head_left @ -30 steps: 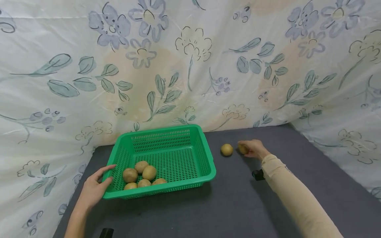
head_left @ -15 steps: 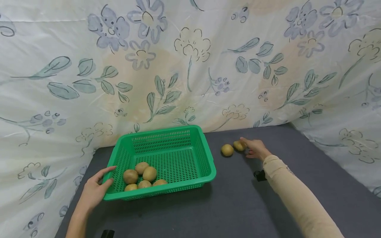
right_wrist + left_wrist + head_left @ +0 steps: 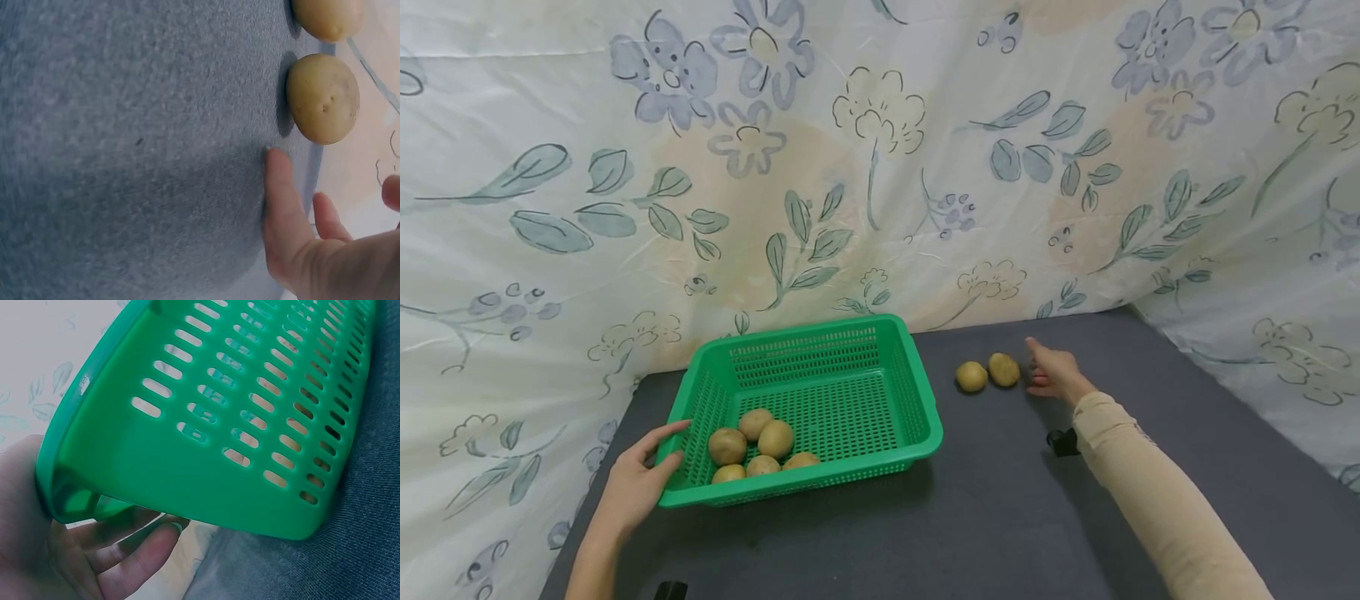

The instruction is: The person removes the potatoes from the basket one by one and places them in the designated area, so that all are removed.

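Note:
A green plastic basket (image 3: pixel 865 459) sits on the dark table, with several potatoes (image 3: pixel 727 447) gathered at its front left. My left hand (image 3: pixel 632 483) holds the basket's left rim; in the left wrist view its fingers (image 3: pixel 140 565) curl round the edge. Right of the basket, two potatoes lie side by side: a rounder one (image 3: pixel 972 377) and a longer one (image 3: pixel 1004 370). My right hand (image 3: pixel 1056 375) is just right of the longer potato, apart from it. The right wrist view shows that hand with loosely extended fingers (image 3: pixel 279 187) and nothing held.
A flowered cloth (image 3: pixel 880 192) hangs behind the table and down both sides. The dark tabletop (image 3: pixel 880 542) stretches in front of the basket and to its right.
My right hand has set the longer potato beside the rounder one, let go of it and drawn back to the right. The left hand stays on the basket rim.

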### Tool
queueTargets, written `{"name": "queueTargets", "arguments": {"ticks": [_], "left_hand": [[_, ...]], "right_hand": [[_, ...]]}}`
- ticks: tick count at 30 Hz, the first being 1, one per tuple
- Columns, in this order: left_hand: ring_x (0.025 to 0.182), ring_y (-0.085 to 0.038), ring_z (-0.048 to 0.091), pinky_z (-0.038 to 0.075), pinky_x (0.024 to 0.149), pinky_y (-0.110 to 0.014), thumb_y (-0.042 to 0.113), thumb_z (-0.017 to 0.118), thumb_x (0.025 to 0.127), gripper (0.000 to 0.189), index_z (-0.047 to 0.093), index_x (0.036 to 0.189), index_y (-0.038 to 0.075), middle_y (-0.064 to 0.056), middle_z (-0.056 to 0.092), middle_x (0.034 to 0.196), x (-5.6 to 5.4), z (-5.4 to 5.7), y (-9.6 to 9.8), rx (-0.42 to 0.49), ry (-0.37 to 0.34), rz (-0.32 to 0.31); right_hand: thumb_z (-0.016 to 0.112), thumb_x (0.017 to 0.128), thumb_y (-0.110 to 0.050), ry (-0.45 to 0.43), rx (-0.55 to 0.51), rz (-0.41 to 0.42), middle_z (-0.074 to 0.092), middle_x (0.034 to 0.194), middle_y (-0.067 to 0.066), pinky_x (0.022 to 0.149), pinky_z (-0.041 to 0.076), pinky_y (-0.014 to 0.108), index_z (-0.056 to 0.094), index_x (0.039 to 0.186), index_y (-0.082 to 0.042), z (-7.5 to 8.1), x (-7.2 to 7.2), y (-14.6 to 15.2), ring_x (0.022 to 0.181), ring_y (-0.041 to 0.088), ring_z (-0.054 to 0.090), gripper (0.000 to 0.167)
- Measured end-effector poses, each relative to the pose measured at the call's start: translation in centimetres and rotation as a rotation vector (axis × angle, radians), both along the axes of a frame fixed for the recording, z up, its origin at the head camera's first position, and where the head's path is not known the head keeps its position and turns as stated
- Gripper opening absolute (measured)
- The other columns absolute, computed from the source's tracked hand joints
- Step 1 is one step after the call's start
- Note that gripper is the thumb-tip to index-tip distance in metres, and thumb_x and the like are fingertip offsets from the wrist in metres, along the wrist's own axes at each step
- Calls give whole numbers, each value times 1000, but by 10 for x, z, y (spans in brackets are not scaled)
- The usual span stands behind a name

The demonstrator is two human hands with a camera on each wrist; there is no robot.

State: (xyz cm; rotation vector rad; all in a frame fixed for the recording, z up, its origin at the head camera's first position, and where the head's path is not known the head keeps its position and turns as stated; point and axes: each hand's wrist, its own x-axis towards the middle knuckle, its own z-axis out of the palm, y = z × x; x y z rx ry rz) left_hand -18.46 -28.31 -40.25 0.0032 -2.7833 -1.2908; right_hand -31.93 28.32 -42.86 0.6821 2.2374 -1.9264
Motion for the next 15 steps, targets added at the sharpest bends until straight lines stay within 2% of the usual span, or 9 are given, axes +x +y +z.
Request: {"name": "queueTargets", "arguments": {"ticks": [1, 4, 8, 11, 15], "left_hand": [[111, -41, 53, 46, 65, -30, 13, 49, 99, 45, 43, 142, 3, -31, 38, 141, 0, 0, 0, 0, -2, -1], [114, -44, 51, 46, 66, -31, 14, 49, 99, 45, 42, 142, 3, -32, 37, 141, -1, 1, 0, 0, -8, -4], [113, -44, 51, 46, 65, -31, 14, 49, 99, 45, 42, 143, 3, -32, 36, 142, -1, 2, -1, 9, -12, -6], [113, -44, 52, 46, 64, -31, 14, 48, 100, 45, 41, 143, 3, -32, 36, 142, -1, 2, -1, 17, -19, -4], [113, -44, 52, 46, 63, -31, 15, 48, 100, 45, 41, 143, 3, -32, 36, 142, -2, 2, -1, 20, -26, -2]], "right_hand": [[36, 99, -47, 6, -11, -23, 25, 142, 34, 91, 46, 43, 25, 147, 8, 0, 0, 2, 90, 25, 48, 73], [35, 99, -48, 33, -72, -84, 25, 145, 32, 92, 45, 42, 27, 148, 5, 1, 1, 7, 113, 36, 45, 72], [33, 99, -50, 66, -122, -129, 39, 131, 25, 94, 44, 41, 30, 148, 0, 2, 0, 15, 122, 34, 40, 70], [32, 99, -51, 93, -135, -159, 46, 114, 12, 96, 42, 41, 34, 147, -2, 2, -3, 20, 109, 26, 46, 69], [32, 98, -55, 111, -163, -144, 49, 107, 6, 96, 41, 39, 32, 148, -4, 5, -5, 26, 99, 20, 50, 72]]}}
